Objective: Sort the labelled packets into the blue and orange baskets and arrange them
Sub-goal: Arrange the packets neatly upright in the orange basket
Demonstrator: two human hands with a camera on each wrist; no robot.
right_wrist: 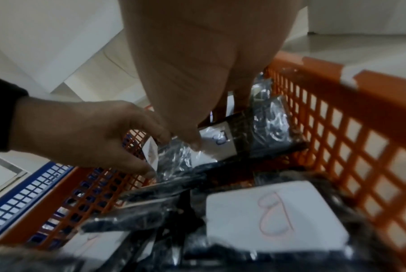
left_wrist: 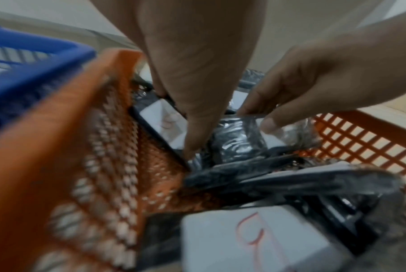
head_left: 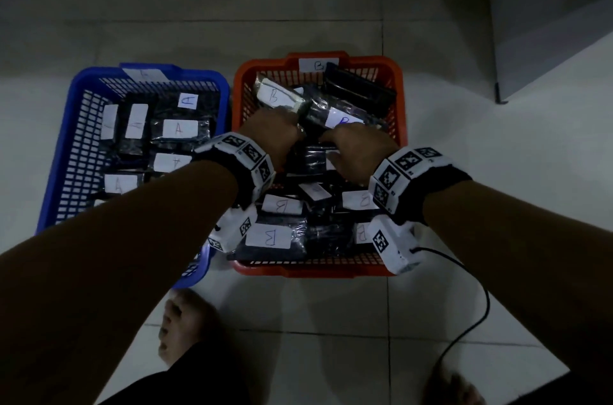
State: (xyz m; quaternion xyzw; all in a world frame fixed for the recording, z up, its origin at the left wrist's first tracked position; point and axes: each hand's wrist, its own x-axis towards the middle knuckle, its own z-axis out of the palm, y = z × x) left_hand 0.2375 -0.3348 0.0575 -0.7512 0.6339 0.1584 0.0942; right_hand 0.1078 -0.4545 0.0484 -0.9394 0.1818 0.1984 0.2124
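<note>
Works with both hands deep in the orange basket (head_left: 396, 96), set on the tiled floor (head_left: 431, 321) just beside the blue basket (head_left: 66, 145). Curls the left hand (head_left: 272, 135) round the near end of a tilted B packet (head_left: 275, 96) propped toward the far wall, probably to lay it flat among its neighbours. Pinches the shiny wrap of a second B packet (head_left: 341, 117) with the right hand (head_left: 358, 149), thumb on top near the label, likely to steady it or draw it aside for room. Holds the two hands close together, nearly touching, over the same far part of the pile.

Seems past the sorting proper: shows A packets (head_left: 179, 129) lying label-up in fairly tidy rows in the blue basket, and only B labels in the orange one. Leaves the arranging, to judge by the orange heap of overlapping, slanting packets and one dark packet (head_left: 360, 89) leaning at the back right wall. Calls for a gentle pull, given slippery film and a crowded stack liable to slide.
</note>
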